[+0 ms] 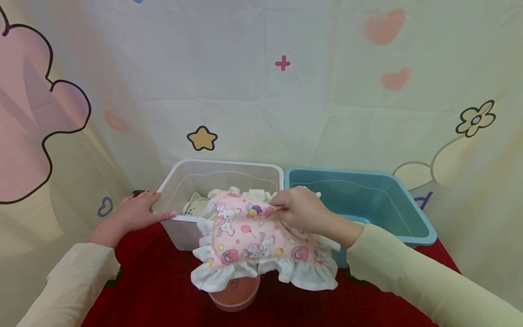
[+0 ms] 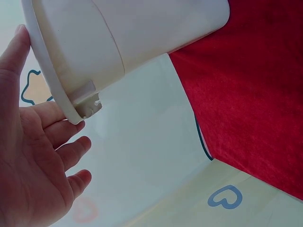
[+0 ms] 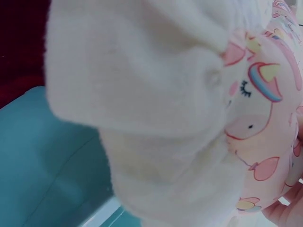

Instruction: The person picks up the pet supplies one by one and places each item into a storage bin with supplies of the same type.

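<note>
Ruffled pillow [image 1: 253,231], pink bowl [image 1: 234,298] partly out of sight behind.

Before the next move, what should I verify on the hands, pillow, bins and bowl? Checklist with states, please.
1. Right hand pinching the pink unicorn-print pillow: ok.
2. Left hand at the rim of the white bin: ok.
3. White bin's front rim fully visible from the head view: not ok, the pillow hides part of it.
4. Pillow touching that rim: cannot tell, the overlap hides any contact.
5. Pink bowl fully visible: not ok, the pillow covers its far side.
6. Full contents of the teal bin: cannot tell, the right arm blocks part.
</note>
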`<state>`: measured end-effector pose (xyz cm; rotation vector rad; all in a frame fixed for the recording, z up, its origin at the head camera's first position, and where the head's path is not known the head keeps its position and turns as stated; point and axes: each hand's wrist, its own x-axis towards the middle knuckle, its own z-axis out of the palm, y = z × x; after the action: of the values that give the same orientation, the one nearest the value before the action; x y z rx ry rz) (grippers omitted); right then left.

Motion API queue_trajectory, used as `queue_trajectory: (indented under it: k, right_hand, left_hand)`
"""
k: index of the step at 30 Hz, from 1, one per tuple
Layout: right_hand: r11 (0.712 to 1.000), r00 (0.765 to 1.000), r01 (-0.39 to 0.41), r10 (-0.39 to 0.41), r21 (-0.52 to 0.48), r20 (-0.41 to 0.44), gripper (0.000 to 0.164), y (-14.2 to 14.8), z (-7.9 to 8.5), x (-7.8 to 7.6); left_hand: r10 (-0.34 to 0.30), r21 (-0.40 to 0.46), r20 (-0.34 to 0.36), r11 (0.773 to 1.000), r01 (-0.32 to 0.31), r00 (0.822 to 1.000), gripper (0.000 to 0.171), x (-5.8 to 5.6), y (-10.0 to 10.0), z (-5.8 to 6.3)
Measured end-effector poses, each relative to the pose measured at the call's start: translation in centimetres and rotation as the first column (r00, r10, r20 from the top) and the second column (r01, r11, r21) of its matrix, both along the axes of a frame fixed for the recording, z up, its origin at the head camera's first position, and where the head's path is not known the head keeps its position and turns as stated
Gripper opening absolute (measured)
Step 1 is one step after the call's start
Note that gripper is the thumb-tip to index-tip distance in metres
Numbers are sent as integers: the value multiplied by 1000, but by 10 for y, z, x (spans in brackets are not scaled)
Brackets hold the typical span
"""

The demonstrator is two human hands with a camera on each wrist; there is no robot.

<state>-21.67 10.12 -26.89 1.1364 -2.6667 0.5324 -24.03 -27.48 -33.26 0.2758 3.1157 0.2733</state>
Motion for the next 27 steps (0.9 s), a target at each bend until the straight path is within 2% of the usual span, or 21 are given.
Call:
queue_trajectory:
  k: [17, 27]
  right_hand:
    - [999, 997, 32, -29, -36, 75, 10, -5, 2, -13]
    - [998, 994, 57, -53, -41, 100, 9, -10, 4, -22]
  left_hand:
    - [15, 10, 29, 1000, -15, 999, 94, 1, 2, 0]
    - [5, -7, 7, 1000, -5, 1000, 91, 1, 2, 1]
